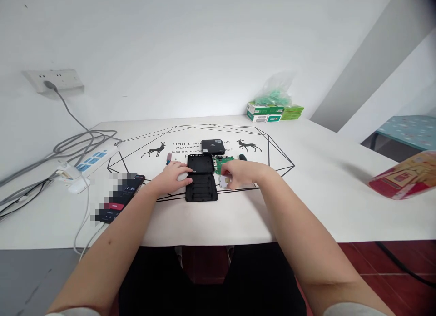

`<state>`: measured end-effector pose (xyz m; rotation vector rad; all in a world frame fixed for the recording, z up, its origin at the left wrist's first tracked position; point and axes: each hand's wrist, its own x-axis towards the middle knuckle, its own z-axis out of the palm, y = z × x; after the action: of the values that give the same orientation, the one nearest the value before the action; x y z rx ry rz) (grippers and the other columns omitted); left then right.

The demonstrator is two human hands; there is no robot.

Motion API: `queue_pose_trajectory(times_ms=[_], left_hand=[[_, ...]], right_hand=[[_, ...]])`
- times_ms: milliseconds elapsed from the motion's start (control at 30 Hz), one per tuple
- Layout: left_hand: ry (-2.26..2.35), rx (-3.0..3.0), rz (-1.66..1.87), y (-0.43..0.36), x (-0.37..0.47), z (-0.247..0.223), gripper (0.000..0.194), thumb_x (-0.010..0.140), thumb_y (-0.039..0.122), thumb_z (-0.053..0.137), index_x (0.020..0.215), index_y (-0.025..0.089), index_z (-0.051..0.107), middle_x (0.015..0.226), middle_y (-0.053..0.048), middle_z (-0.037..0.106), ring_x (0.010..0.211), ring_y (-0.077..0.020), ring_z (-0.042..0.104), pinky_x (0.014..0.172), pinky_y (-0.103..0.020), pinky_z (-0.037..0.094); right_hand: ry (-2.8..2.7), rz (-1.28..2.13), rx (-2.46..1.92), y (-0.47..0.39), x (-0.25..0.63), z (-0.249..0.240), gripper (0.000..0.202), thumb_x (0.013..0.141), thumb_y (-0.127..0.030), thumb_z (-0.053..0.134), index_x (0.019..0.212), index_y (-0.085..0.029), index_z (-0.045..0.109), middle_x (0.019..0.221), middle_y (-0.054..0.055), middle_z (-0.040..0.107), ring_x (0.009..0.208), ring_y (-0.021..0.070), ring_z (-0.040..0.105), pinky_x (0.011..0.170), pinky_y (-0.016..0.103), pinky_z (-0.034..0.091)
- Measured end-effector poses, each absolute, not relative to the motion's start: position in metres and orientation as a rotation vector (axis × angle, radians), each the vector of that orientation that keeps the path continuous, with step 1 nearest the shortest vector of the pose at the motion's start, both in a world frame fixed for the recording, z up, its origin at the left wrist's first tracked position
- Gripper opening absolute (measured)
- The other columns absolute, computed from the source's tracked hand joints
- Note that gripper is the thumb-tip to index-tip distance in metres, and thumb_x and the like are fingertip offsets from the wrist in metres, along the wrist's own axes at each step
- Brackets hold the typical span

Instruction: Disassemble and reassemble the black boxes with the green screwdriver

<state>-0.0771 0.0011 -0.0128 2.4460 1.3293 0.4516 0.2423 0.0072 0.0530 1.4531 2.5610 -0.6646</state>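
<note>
A black plastic case (201, 189) lies unfolded on the table, its two shallow halves side by side, the nearer one with ridges inside. My left hand (173, 176) rests at the case's left edge, thumb and fingers apart, the fingertips touching it. On the other side, my right hand (240, 172) is bent down with its fingers closed at a small white piece (223, 181), which has a yellowish patch. A green circuit board (221, 161) lies just behind that piece, partly covered by my right fingers. Behind the case sits a flat black box (213, 146).
A red-and-blue handled tool (169, 158) lies left of the case, and a dark rounded object (242, 157) lies behind my right hand. A phone (124, 198), a power strip (93, 164) and cables occupy the left. Green boxes (265, 111) stand at the back; a red package (402, 175) is at right.
</note>
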Motion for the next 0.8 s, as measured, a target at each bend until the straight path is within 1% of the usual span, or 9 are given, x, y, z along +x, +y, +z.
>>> queue_pose_trajectory(times_ms=[67,200,267,400,500,600,700,800], left_hand=[[1.324,2.443,0.455,0.002,-0.077,-0.013,0.048,0.103,0.059,0.06,0.136,0.029,0.077,0.141,-0.011,0.069,0.144,-0.0358,0.052,0.125,-0.057,0.044],[1.323,2.45,0.472,0.003,-0.078,-0.015,0.048,0.103,0.06,0.06,0.135,0.028,0.077,0.141,-0.012,0.068,0.144,-0.0357,0.053,0.126,-0.059,0.042],[1.326,2.45,0.472,0.004,-0.077,-0.015,0.049,0.102,0.06,0.06,0.135,0.027,0.077,0.141,-0.012,0.068,0.144,-0.0356,0.053,0.126,-0.059,0.042],[1.333,2.451,0.462,0.003,-0.078,-0.015,0.049,0.103,0.059,0.06,0.136,0.027,0.077,0.143,-0.012,0.068,0.145,-0.036,0.052,0.126,-0.058,0.043],[1.339,2.453,0.474,0.003,-0.078,-0.016,0.047,0.103,0.059,0.062,0.134,0.028,0.077,0.143,-0.012,0.069,0.144,-0.0362,0.053,0.124,-0.058,0.045],[1.341,2.46,0.484,0.003,-0.078,-0.017,0.046,0.102,0.059,0.063,0.134,0.028,0.077,0.143,-0.011,0.069,0.145,-0.0359,0.054,0.125,-0.058,0.044],[1.334,2.469,0.498,0.003,-0.078,-0.017,0.045,0.103,0.058,0.063,0.133,0.028,0.077,0.142,-0.011,0.069,0.143,-0.0358,0.055,0.124,-0.058,0.045],[1.328,2.472,0.504,0.003,-0.077,-0.018,0.045,0.103,0.057,0.063,0.133,0.028,0.078,0.141,-0.012,0.069,0.142,-0.036,0.055,0.123,-0.059,0.046]], right_hand=[[2.492,-0.735,1.432,0.008,0.244,0.051,0.029,0.067,-0.018,0.082,0.088,-0.025,0.062,0.085,0.0,0.069,0.074,0.0215,0.064,0.063,0.034,0.044],[2.562,-0.703,1.418,0.008,0.24,0.046,0.038,0.062,-0.012,0.08,0.089,-0.025,0.058,0.092,0.001,0.07,0.076,0.0205,0.062,0.061,0.033,0.044],[2.567,-0.694,1.419,0.007,0.238,0.046,0.039,0.062,-0.013,0.08,0.09,-0.025,0.057,0.093,0.001,0.07,0.078,0.0209,0.063,0.061,0.034,0.044],[2.545,-0.766,1.414,0.005,0.238,0.048,0.037,0.064,-0.018,0.082,0.093,-0.026,0.06,0.087,0.0,0.069,0.075,0.0214,0.063,0.062,0.035,0.043],[2.562,-0.803,1.389,0.005,0.237,0.048,0.034,0.065,-0.02,0.082,0.09,-0.026,0.061,0.084,-0.001,0.068,0.075,0.0209,0.063,0.061,0.034,0.041],[2.56,-0.812,1.373,0.007,0.235,0.047,0.029,0.068,-0.026,0.085,0.085,-0.025,0.061,0.083,-0.001,0.069,0.075,0.0206,0.064,0.063,0.033,0.042],[2.608,-0.761,1.465,0.011,0.235,0.048,0.029,0.073,-0.035,0.087,0.087,-0.025,0.064,0.091,0.001,0.074,0.081,0.0213,0.067,0.066,0.032,0.044],[2.697,-0.547,1.619,0.016,0.238,0.049,0.014,0.084,-0.03,0.078,0.089,-0.024,0.067,0.098,0.004,0.076,0.086,0.0219,0.068,0.07,0.032,0.044]])
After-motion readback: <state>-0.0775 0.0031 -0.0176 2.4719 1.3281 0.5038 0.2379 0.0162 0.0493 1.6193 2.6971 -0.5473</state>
